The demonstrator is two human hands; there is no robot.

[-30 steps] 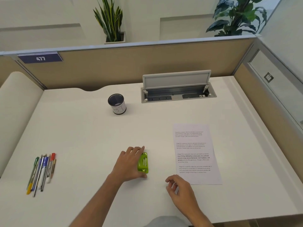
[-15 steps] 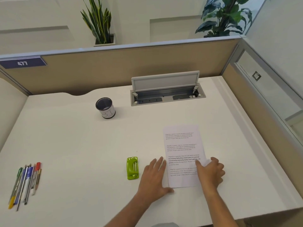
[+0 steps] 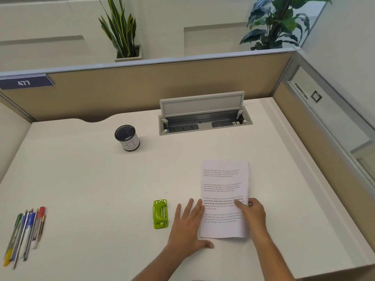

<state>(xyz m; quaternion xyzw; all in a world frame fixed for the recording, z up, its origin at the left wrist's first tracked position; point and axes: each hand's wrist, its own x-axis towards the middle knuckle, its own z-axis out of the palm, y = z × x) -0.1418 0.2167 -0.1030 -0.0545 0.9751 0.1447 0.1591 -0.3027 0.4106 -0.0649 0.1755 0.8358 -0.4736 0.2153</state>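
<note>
A printed paper sheet lies flat on the white desk, near the front right. My left hand rests flat on the desk, its straight fingertips touching the sheet's left edge. My right hand is at the sheet's right edge, thumb on top of the print and fingers curled at the edge, pinching it. A small green stapler lies on the desk just left of my left hand, untouched.
Several pens and markers lie in a row at the front left. A dark pen cup stands at the back middle. An open cable box with a raised lid sits behind the sheet. Beige partitions wall the back and right.
My left hand let go of the green stapler and moved right to the sheet's left edge. My right hand moved from the desk onto the sheet's right edge and pinched it.
</note>
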